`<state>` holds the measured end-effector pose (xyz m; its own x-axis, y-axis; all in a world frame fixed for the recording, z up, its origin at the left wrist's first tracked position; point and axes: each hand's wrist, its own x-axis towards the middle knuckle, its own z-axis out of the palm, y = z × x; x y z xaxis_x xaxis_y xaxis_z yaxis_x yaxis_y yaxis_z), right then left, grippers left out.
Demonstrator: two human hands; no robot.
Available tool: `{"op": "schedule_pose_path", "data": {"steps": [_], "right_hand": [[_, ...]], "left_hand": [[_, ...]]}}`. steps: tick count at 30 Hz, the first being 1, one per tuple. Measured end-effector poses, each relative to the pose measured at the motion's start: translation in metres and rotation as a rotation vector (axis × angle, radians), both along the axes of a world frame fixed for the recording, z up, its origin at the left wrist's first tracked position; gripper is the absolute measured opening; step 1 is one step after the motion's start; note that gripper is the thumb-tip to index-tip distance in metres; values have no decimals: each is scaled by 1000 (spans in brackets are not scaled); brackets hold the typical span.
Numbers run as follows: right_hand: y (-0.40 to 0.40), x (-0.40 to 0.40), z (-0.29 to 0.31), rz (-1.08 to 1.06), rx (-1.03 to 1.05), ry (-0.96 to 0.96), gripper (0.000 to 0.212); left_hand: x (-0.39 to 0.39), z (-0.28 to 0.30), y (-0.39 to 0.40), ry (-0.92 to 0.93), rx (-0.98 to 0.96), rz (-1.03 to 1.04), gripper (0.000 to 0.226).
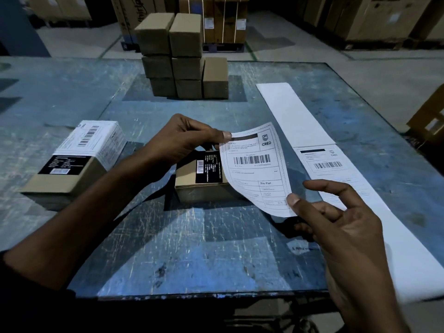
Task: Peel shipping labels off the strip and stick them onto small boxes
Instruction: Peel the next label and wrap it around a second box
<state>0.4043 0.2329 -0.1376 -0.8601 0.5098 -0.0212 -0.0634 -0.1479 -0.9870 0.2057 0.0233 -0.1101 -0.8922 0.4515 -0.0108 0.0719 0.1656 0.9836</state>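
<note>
A peeled white shipping label (255, 168) with a barcode hangs in the air between my hands, tilted over a small brown box (200, 182) that has a black sticker on its top. My left hand (182, 143) pinches the label's upper left corner. My right hand (336, 219) pinches its lower right corner with thumb and finger. The long white label strip (295, 116) lies on the table to the right, with one label (324, 164) still on it. A labelled box (79, 155) lies at the left.
A stack of several plain brown boxes (182, 58) stands at the far middle of the scratched blue table (192, 248). Large cartons on pallets (225, 22) stand on the floor behind. Another carton (430, 116) sits off the table's right edge.
</note>
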Motion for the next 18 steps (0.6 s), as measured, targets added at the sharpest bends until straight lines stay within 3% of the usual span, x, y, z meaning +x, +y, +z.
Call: {"op": "schedule_pose_path", "data": {"steps": [18], "right_hand": [[-2, 0, -1, 0, 64, -14, 25]], "left_hand": [[-1, -3, 1, -19, -21, 11, 17]]}}
